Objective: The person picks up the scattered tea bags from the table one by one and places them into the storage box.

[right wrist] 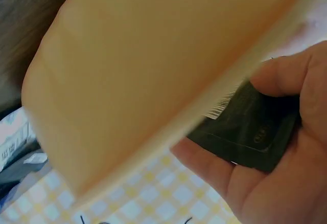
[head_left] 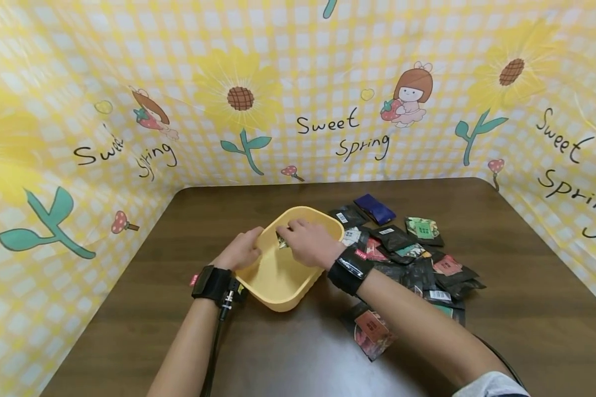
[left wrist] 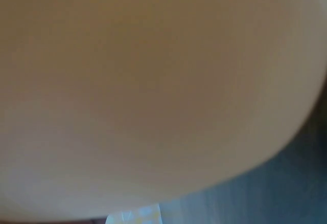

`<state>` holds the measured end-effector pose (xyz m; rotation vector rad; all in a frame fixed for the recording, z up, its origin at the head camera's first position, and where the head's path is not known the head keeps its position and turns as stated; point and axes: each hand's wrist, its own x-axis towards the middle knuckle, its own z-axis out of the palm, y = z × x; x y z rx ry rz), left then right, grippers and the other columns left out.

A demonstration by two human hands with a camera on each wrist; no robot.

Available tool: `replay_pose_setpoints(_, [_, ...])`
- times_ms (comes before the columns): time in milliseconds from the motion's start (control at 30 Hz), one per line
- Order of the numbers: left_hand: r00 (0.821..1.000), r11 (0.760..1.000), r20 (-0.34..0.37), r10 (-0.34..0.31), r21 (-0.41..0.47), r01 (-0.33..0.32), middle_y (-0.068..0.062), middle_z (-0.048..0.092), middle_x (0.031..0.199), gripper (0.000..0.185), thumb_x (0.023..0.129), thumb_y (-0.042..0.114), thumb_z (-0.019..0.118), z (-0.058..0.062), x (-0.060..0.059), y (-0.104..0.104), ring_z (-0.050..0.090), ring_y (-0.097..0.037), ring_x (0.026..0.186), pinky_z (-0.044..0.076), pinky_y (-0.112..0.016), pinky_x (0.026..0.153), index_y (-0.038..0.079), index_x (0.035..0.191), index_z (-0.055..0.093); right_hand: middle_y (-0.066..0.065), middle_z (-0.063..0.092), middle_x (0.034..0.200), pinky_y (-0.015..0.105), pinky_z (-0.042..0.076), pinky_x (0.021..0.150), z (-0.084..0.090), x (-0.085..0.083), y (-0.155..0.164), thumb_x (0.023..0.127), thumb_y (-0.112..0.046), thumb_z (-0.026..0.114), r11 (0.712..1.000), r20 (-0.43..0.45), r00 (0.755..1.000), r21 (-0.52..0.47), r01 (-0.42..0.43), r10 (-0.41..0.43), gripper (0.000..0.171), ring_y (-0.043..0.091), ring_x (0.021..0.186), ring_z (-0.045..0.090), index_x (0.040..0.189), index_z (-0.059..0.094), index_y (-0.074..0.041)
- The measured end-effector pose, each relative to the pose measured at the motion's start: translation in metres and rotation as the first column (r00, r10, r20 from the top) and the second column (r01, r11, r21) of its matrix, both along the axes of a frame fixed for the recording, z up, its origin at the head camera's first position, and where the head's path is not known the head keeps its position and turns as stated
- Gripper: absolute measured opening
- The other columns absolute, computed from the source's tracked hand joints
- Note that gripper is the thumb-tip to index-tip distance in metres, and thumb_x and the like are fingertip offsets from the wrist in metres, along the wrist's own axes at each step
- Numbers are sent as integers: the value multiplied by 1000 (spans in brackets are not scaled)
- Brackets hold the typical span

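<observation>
- Left hand (head_left: 240,251): fingers curled over the near-left rim of the yellow bowl (head_left: 278,278), gripping it.
- Right hand (head_left: 310,242): reaches over the bowl, fingers pinching a dark sachet (right wrist: 250,129).

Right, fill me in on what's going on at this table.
A person's left hand holds the rim of a tilted yellow tub. The right hand is inside the tub, gripping a dark sachet. A pile of similar sachets lies on the brown table to the tub's right, with one more nearer the person.
</observation>
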<state>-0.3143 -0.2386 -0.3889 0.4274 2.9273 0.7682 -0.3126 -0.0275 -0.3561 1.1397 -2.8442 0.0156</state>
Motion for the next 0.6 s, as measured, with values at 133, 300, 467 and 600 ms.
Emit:
replay_pose_setpoints(133, [1000,1000,-8,-10,5,10,-15,66,93,43,88,-2,51,1,3,5,61,-17,72,48,-28,64,3,131,46,9,39,149,54,37,106,1,3,8,90,-39,57,1000,175,985,28,2,-7,65,29,140,35,149,32,-26])
replay_pose_setpoints(300, [999,1000,-45,-26,11,26,-15,66,91,43,87,-2,50,3,4,7,61,-17,69,49,-28,63,1,129,46,10,39,150,53,34,109,12,-1,30,87,-45,58,996,152,988,-93,-1,15,68,29,140,35,147,37,-21])
replay_pose_setpoints(467, [999,1000,-28,-17,18,17,-17,66,94,44,88,-1,49,1,4,7,62,-17,70,50,-29,62,1,132,45,10,47,144,51,41,104,27,-13,71,93,-40,53,978,64,995,-187,90,-79,55,30,136,41,142,45,-16])
replay_pose_setpoints(600, [1000,999,9,-3,41,3,-17,66,91,42,89,-1,48,-3,6,6,62,-16,66,50,-28,58,2,131,45,14,47,143,52,41,101,31,-26,107,95,-41,52,966,145,971,-146,212,-191,57,33,131,45,144,41,-14])
